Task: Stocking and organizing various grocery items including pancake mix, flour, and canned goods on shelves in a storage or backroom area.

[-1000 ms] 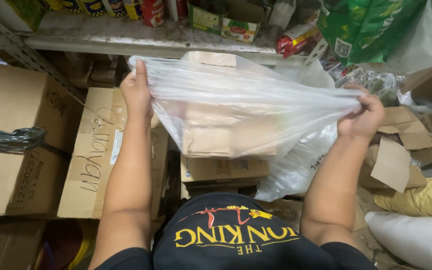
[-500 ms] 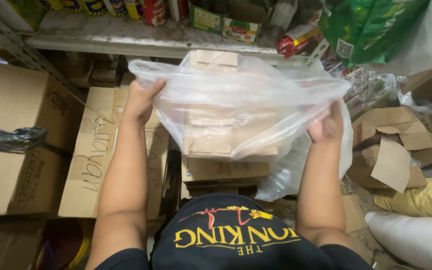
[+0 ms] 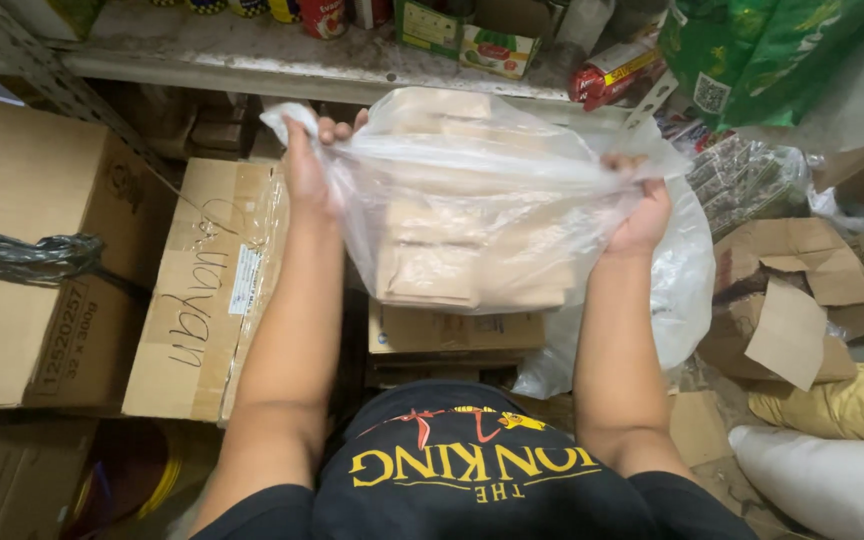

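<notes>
Your left hand (image 3: pixel 310 172) and right hand (image 3: pixel 640 215) each clench the rim of the clear plastic bag (image 3: pixel 492 200) — thin, limp, slippery — so bunch the film to grip it.

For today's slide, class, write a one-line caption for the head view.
Left hand and right hand hold a clear plastic bag stretched open above stacked cardboard boxes.

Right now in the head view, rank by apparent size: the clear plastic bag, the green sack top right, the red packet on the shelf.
1. clear plastic bag, stretched between left hand and right hand; it is nearest the camera.
2. green sack, partly cut off.
3. red packet.
</notes>
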